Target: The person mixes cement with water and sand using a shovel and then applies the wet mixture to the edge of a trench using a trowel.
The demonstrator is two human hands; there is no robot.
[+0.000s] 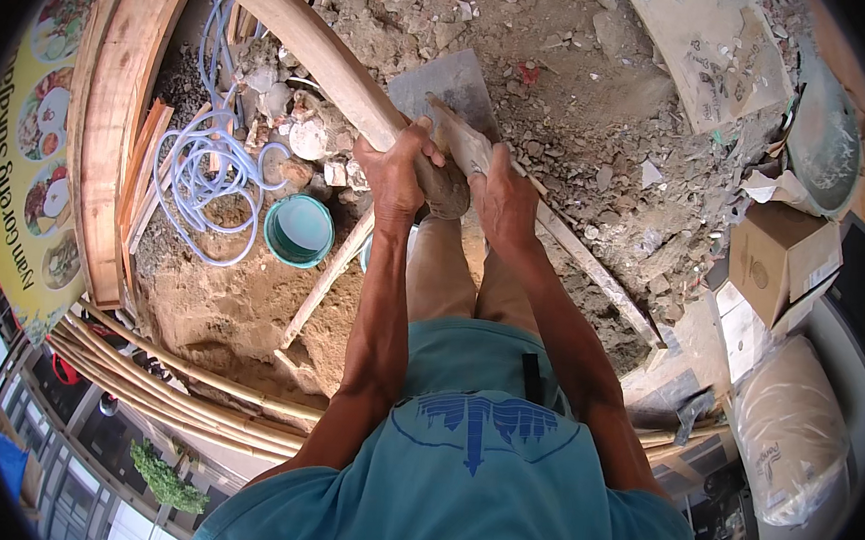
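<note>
My left hand grips the near end of a long, thick wooden beam, which runs up to the top left of the view. Close beside it, my right hand is closed around a rough, pale wooden piece with a narrow tip, angled towards the upper left. Beyond both hands a flat grey metal plate or blade shows; whether it joins the wooden piece cannot be told. The beam's rounded, dirty end hangs just above my legs. A thin wooden strip slants down to the right beyond my right hand.
A green bucket with whitish contents and a coiled pale-blue hose lie at left. Planks, a printed banner and bamboo poles border that side. Rubble spreads ahead. A cardboard box and plastic-wrapped sack are at right.
</note>
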